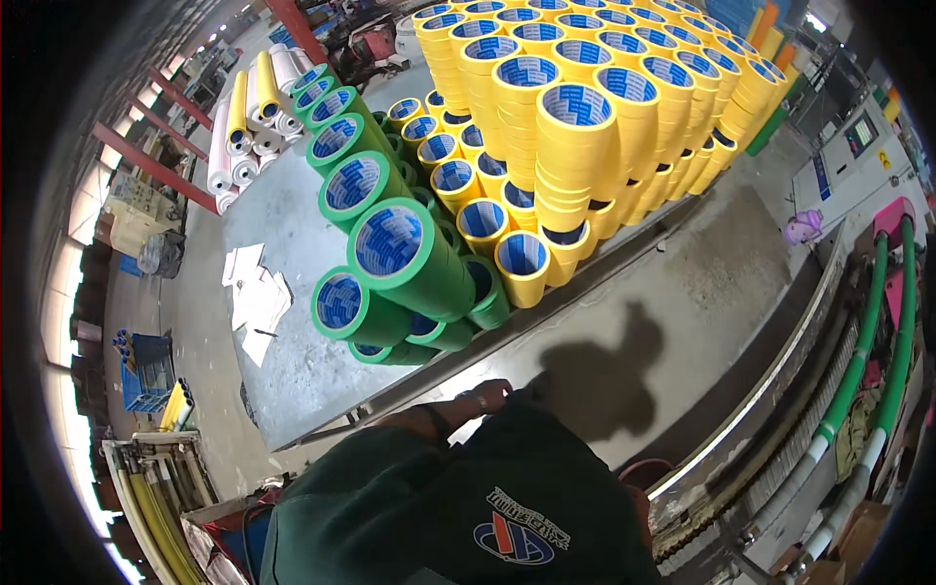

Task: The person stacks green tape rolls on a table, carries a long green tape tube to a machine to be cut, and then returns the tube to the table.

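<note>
My left hand (485, 396) is in front of my dark green shirt, near the table's front edge, with a dark band on the wrist. The shirt partly covers it and its fingers do not show clearly. Of my right arm (640, 509) only a strip of skin shows beside the shirt; that hand is hidden. Nearest to my left hand are stacks of green tape rolls (427, 255) with blue-printed cores, standing on the grey table (317, 390). Right of them, tall stacks of yellow tape rolls (575, 141) fill the table.
White papers (255, 292) lie on the table's left part. White and yellow long rolls (255, 161) are piled beyond. At right stands a machine with green-and-white rollers (858, 356) and a control cabinet (858, 161). A blue crate (146, 375) sits on the floor at left.
</note>
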A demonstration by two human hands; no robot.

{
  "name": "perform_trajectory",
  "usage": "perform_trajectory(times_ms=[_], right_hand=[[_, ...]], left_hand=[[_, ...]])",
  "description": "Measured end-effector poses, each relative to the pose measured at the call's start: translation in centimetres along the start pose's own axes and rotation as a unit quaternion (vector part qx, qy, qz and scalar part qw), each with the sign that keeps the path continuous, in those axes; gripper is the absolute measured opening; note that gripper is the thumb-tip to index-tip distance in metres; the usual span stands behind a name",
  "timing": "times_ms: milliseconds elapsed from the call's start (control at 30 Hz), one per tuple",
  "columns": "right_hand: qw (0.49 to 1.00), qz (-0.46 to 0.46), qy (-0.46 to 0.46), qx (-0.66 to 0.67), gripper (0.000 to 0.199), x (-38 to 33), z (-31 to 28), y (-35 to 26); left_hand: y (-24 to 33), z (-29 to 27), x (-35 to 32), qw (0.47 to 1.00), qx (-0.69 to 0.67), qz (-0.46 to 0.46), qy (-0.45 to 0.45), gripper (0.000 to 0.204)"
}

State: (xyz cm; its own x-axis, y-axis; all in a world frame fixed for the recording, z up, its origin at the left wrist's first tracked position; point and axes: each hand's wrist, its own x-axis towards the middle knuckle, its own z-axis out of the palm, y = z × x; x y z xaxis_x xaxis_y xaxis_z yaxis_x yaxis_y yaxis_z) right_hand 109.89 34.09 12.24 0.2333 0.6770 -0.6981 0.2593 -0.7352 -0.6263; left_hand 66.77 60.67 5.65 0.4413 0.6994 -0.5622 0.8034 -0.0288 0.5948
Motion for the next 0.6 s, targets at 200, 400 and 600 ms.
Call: perform_trajectory(times_ms=[200, 400, 600], right_hand=[[0.997, -0.074, 0.021, -0.005, 0.032, 2.3, -2.2, 0.9], [0.999, 0.005, 0.012, 0.051, 0.039, 6.8, -7.3, -0.5], [0.99, -0.02, -0.082, 0.112, 0.042, 13.6, -14.8, 1.3]], left_hand=[[6.5, -3.5, 3.0, 0.997, -0.045, -0.068, -0.011, 0.033], [8.9, -1.8, 7.1, 0.999, -0.011, -0.048, -0.018, 0.034], [16.0, -2.4, 10.7, 0.995, 0.014, -0.1, -0.016, 0.041]])
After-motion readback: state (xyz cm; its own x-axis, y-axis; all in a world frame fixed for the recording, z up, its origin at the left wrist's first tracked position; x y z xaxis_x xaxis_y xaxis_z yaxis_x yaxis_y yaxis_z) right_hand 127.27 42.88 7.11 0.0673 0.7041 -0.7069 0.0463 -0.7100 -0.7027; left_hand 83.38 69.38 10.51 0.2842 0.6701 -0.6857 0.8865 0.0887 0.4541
